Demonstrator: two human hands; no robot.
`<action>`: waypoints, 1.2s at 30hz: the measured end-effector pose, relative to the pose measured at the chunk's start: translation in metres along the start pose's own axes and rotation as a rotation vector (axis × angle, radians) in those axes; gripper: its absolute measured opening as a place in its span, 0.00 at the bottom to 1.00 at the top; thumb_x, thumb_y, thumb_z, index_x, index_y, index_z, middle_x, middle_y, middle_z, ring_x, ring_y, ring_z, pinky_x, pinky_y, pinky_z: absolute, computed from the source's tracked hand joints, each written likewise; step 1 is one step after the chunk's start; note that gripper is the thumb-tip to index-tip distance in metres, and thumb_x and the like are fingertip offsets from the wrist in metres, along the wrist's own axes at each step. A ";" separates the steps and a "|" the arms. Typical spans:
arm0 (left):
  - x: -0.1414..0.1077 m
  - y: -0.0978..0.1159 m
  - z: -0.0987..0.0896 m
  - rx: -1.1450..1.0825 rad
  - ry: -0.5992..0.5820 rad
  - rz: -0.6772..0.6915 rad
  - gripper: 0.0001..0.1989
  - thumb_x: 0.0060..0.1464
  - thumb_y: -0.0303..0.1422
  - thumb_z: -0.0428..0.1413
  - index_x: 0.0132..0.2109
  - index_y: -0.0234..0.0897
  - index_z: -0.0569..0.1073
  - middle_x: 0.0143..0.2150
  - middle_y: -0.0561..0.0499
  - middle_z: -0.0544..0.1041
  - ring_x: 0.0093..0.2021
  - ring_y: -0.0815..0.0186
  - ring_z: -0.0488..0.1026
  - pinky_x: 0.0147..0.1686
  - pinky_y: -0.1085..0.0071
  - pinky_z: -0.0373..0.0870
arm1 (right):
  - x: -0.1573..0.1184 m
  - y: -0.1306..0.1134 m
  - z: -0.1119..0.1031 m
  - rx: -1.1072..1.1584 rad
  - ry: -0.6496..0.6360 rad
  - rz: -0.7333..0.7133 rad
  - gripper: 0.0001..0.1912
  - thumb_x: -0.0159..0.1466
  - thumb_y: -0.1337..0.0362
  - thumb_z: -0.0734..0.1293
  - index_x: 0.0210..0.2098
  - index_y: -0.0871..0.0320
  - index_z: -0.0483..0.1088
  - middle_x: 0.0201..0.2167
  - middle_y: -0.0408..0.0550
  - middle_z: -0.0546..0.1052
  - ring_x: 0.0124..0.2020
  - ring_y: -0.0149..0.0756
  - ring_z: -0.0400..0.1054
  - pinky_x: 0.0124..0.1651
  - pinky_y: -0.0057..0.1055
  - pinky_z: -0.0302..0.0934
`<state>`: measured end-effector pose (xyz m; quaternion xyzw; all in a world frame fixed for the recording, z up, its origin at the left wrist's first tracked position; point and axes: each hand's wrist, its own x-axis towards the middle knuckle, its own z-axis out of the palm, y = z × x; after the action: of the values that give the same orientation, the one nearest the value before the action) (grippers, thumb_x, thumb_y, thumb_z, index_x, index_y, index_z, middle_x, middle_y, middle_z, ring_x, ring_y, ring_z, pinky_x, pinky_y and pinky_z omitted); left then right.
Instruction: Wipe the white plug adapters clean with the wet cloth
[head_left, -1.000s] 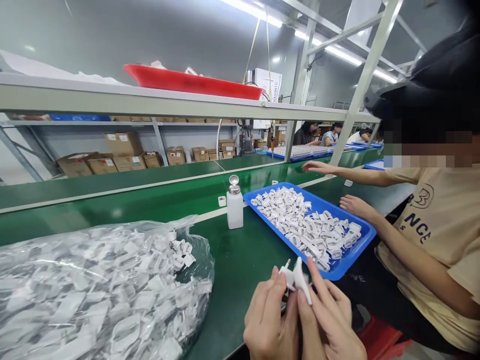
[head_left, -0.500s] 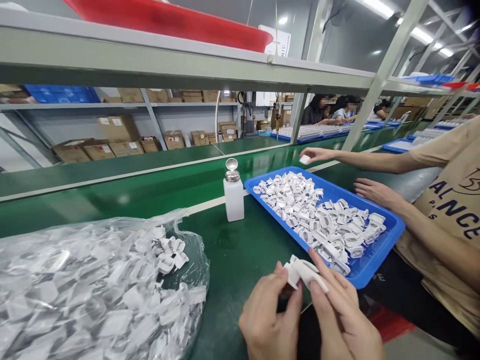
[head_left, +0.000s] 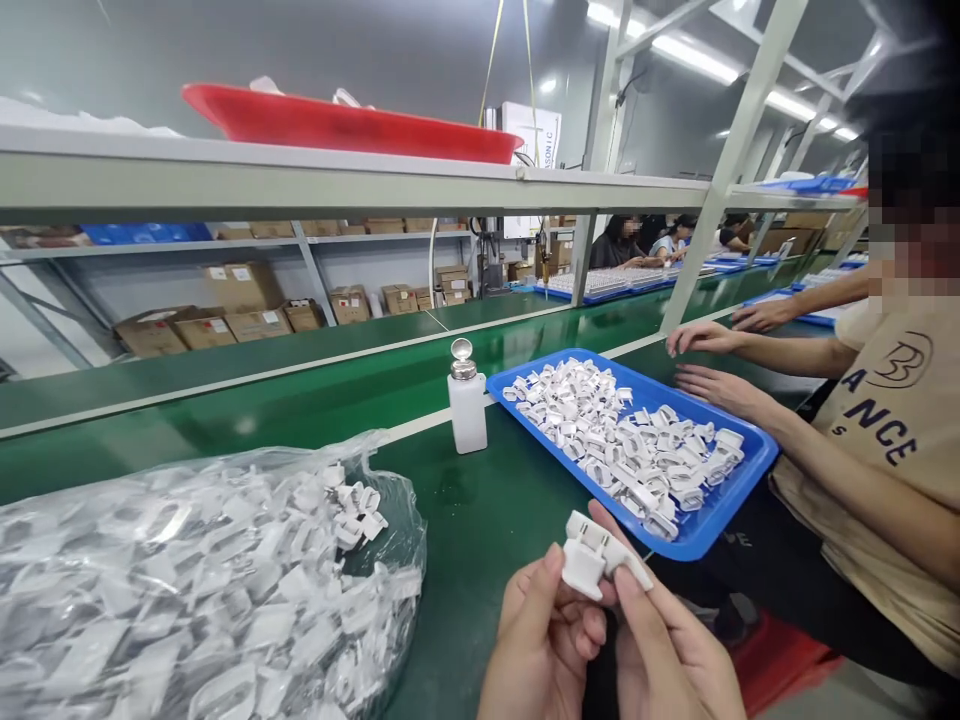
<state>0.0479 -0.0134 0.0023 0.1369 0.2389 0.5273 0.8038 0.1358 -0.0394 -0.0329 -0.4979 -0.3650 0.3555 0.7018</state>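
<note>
Together pinching white plastic pieces (head_left: 583, 571) between left hand (head_left: 534, 635) and right hand (head_left: 670, 640), near a blue tray (head_left: 724, 518) heaped with white parts (head_left: 592, 425) on green worktop (head_left: 461, 520).

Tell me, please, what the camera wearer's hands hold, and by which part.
A white plastic item, one piece or two unclear: the left hand pinches its left side, the right hand near its right end.

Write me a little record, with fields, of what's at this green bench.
Left hand: pinching small white plastic parts, count unclear
Right hand: holding them too
At left: clear plastic bag of white plastic pieces
At right: rectangular blue plastic tray with similar white pieces
Between: upright whitish plastic bottle with metal top
Overhead: red plastic tray
Neighbour: person in beige shirt
</note>
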 end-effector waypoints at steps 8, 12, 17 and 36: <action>-0.006 -0.013 -0.005 -0.096 0.037 -0.169 0.12 0.49 0.31 0.72 0.35 0.24 0.84 0.25 0.43 0.81 0.20 0.74 0.75 0.21 0.85 0.73 | -0.005 -0.007 -0.005 0.438 -0.096 0.289 0.22 0.64 0.51 0.71 0.53 0.54 0.79 0.45 0.53 0.83 0.36 0.40 0.77 0.43 0.38 0.74; -0.015 -0.017 -0.003 0.057 0.063 -0.080 0.15 0.46 0.34 0.73 0.35 0.25 0.83 0.27 0.44 0.82 0.22 0.74 0.75 0.24 0.84 0.74 | 0.002 -0.020 -0.006 0.540 0.010 0.332 0.19 0.55 0.51 0.77 0.42 0.55 0.83 0.34 0.49 0.82 0.31 0.39 0.75 0.35 0.34 0.73; 0.015 -0.012 0.016 0.652 0.159 0.432 0.18 0.52 0.39 0.68 0.43 0.28 0.79 0.36 0.42 0.83 0.33 0.64 0.80 0.37 0.72 0.79 | 0.015 -0.027 -0.019 0.560 0.402 0.223 0.21 0.48 0.54 0.81 0.36 0.59 0.80 0.38 0.48 0.83 0.47 0.44 0.74 0.53 0.39 0.68; -0.023 0.163 0.000 2.454 0.148 0.293 0.10 0.63 0.32 0.60 0.49 0.34 0.77 0.51 0.44 0.78 0.52 0.57 0.77 0.53 0.53 0.74 | 0.000 -0.001 -0.034 -0.571 -0.209 0.075 0.25 0.57 0.45 0.62 0.38 0.55 0.80 0.43 0.58 0.83 0.48 0.61 0.74 0.53 0.51 0.63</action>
<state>-0.0869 0.0318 0.0850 0.7946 0.6021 0.0462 0.0619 0.1656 -0.0550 -0.0405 -0.6488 -0.5017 0.3134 0.4787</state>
